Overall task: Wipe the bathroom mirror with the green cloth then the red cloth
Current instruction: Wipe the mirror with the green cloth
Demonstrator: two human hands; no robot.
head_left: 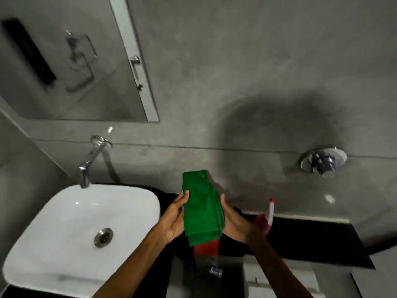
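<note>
Green terry cloth [202,209], folded oblong

Sink [53,244] sits left on the counter [311,239], tap [90,162] behind, mirror [71,67] above.

A bathroom is being shown: a white basin [64,222] with a drain [103,237] is being carried on a black counter [311,237], a chrome tap [90,162] is being held out over it from a grey wall [236,61], and a mirror [71,67] is being displayed above
</note>
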